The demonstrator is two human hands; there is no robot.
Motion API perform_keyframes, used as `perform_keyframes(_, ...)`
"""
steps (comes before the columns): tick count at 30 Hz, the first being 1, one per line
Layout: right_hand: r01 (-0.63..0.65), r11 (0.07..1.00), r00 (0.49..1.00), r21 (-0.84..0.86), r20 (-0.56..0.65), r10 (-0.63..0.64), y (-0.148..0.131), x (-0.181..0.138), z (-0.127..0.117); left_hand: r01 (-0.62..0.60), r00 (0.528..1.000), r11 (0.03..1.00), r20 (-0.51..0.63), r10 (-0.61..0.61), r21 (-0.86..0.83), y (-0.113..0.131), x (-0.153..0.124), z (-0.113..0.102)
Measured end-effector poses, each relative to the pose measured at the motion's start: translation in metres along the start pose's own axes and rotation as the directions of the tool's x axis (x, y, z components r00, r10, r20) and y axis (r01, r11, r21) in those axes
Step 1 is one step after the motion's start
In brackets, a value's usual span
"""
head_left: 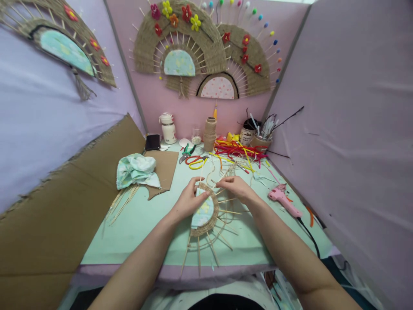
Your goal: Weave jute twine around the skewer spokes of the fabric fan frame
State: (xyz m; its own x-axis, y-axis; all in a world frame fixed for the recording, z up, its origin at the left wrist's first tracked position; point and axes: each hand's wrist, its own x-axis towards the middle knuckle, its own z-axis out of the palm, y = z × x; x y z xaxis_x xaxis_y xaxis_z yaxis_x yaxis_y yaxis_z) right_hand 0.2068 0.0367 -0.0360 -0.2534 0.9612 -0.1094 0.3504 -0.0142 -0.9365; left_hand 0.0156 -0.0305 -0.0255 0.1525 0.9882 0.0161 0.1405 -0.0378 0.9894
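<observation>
A half-round fan [214, 214] of woven jute twine, with a pale green patterned cloth centre [204, 212] and thin sticks fanning outward, lies tilted over the table's front part. My left hand [190, 201] grips its upper left side, thumb across the cloth. At the fan's upper right edge, my right hand [238, 187] is closed in a pinch on thin jute twine among the stick ends; the fingertips partly hide the strand. Loose twine [229, 170] tangles just beyond the right hand, and more loops lie under the sticks.
Scissors [197, 162], green-handled pruners [187, 151] and red and yellow pipe cleaners [237, 149] lie behind the fan. Right stands a pink glue gun [285, 201] with its cord; left, crumpled cloth [135, 170], sticks [124, 202] and cardboard [166, 170]. Twine spools [210, 133] stand behind.
</observation>
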Motion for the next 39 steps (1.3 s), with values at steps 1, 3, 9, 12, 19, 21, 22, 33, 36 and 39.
perform_keyframes(1,-0.005,1.000,1.000,-0.001,0.008,0.005,0.0003,0.0002,-0.0015,0.002,1.000,1.000,0.010,-0.002,-0.008,0.0001,-0.0002,0.0003)
perform_keyframes(3,-0.012,1.000,1.000,-0.001,0.019,0.012,0.0010,0.0005,-0.0043,0.008,1.000,1.000,0.029,-0.007,-0.024,0.0003,-0.0005,0.0008)
perform_keyframes(9,-0.040,0.998,0.998,0.050,0.044,0.038,0.0025,0.0008,-0.0065,0.009,0.998,1.000,0.064,-0.008,-0.005,0.0003,-0.0010,0.0002)
perform_keyframes(12,-0.071,0.991,0.995,0.117,0.071,0.063,0.0025,0.0003,-0.0047,-0.005,0.998,1.000,0.064,0.005,0.007,0.0005,-0.0015,-0.0002)
perform_keyframes(19,-0.125,0.968,0.988,0.218,0.117,0.101,-0.0003,-0.0022,-0.0018,-0.033,0.997,0.998,0.070,0.030,0.051,0.0014,-0.0026,-0.0007)
perform_keyframes(21,-0.117,0.967,0.989,0.227,0.110,0.094,-0.0006,-0.0025,-0.0015,-0.042,0.997,0.997,0.072,0.038,0.063,0.0014,-0.0028,-0.0008)
perform_keyframes(22,-0.112,0.967,0.990,0.228,0.105,0.090,-0.0006,-0.0025,-0.0013,-0.046,0.996,0.997,0.073,0.041,0.065,0.0015,-0.0029,-0.0009)
perform_keyframes(33,-0.057,0.975,0.996,0.216,0.086,0.039,0.0000,-0.0021,-0.0015,-0.069,0.994,0.995,0.090,0.062,0.070,0.0003,-0.0018,-0.0015)
perform_keyframes(36,-0.053,0.977,0.996,0.205,0.084,0.036,0.0007,-0.0027,-0.0011,-0.070,0.993,0.996,0.101,0.063,0.059,-0.0003,-0.0017,-0.0015)
perform_keyframes(39,-0.053,0.981,0.995,0.186,0.090,0.037,0.0023,-0.0026,-0.0004,-0.060,0.994,0.996,0.090,0.055,0.061,-0.0002,-0.0016,-0.0020)
